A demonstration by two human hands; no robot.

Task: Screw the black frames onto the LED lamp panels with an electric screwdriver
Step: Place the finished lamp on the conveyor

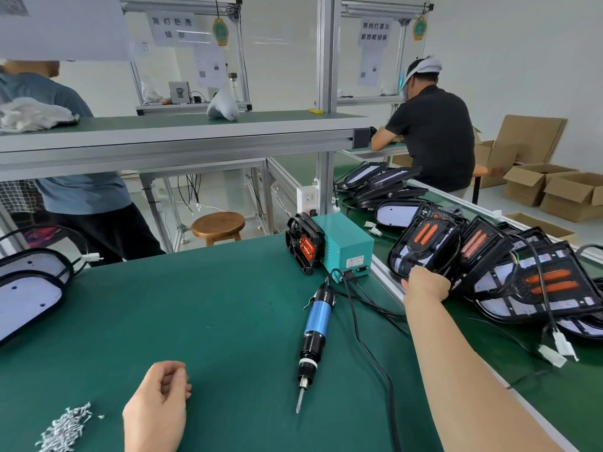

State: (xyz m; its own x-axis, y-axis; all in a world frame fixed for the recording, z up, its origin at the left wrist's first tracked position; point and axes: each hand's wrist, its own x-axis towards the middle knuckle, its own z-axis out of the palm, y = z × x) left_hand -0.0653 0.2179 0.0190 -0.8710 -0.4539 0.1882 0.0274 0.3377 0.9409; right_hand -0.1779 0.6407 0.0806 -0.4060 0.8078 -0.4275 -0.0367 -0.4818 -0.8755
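Note:
My right hand (425, 283) reaches to the right and grips the lower edge of a lamp panel with a black frame (424, 243), the nearest of a leaning stack of framed panels (538, 278) with orange strips. The electric screwdriver (315, 331), blue and black, lies on the green mat (195, 321) with its bit towards me, untouched. My left hand (156, 406) rests on the mat near the front, fingers loosely curled, and I see nothing in it. A pile of silver screws (65, 429) lies to its left.
A teal power box (346, 246) stands at the mat's far edge with a framed panel (303, 246) leaning on it and cables running to the screwdriver. White-faced panels (26, 288) lie at the left. Other people work beyond; cardboard boxes (554, 190) stand at the right.

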